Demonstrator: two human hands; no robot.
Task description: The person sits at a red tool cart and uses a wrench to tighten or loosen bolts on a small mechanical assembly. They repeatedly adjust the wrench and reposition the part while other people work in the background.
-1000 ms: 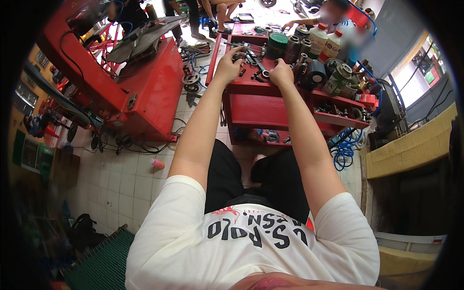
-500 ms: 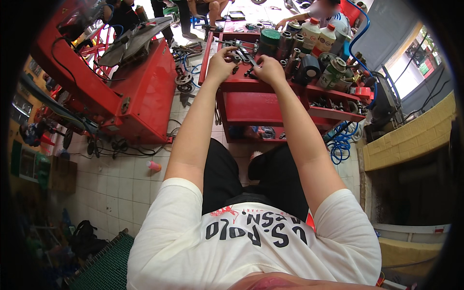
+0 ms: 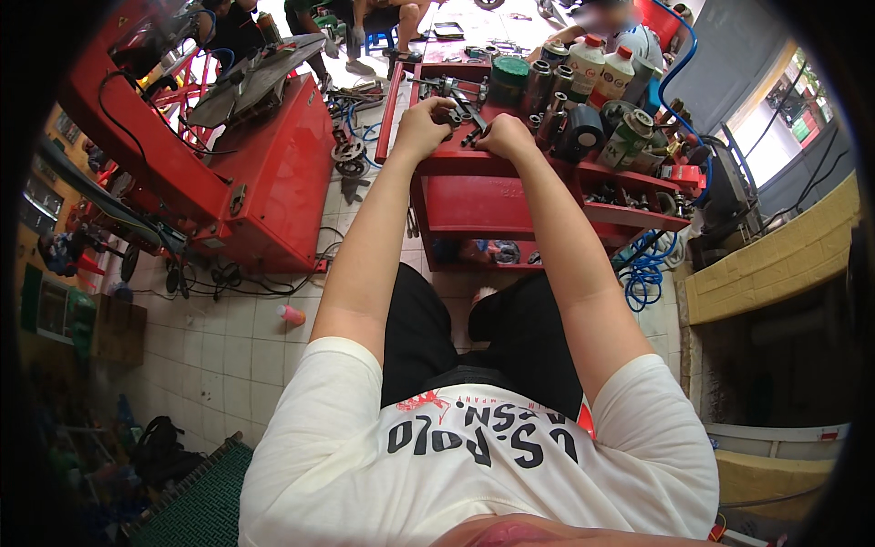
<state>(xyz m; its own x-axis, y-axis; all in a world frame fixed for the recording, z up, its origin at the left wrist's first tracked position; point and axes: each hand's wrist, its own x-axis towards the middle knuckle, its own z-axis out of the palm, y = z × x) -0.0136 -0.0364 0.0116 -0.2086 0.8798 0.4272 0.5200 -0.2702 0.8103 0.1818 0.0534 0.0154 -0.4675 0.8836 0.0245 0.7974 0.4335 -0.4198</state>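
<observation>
Both my hands are over the front of a red tool cart's top tray (image 3: 456, 164). My left hand (image 3: 421, 130) is closed, with a small dark round metal part (image 3: 454, 119) at its fingertips. Just to the right, my right hand (image 3: 508, 137) has its fingers curled in by the end of a slim metal bar (image 3: 475, 116). Whether it grips the bar is hard to make out. Small dark pieces (image 3: 469, 139) lie between the hands. Beyond them are long metal tools (image 3: 437, 85) and a dark can with a green lid (image 3: 509, 82).
Spray cans (image 3: 540, 82) and white bottles with red caps (image 3: 612, 77) crowd the cart's right side. A red machine (image 3: 273, 173) stands at left. A blue hose (image 3: 643, 283) coils on the floor at right. People (image 3: 387, 23) are near the far end.
My left hand has shifted slightly right and nearer, its fingers more bent around the dark part. My right hand has drawn slightly nearer, fingers more curled.
</observation>
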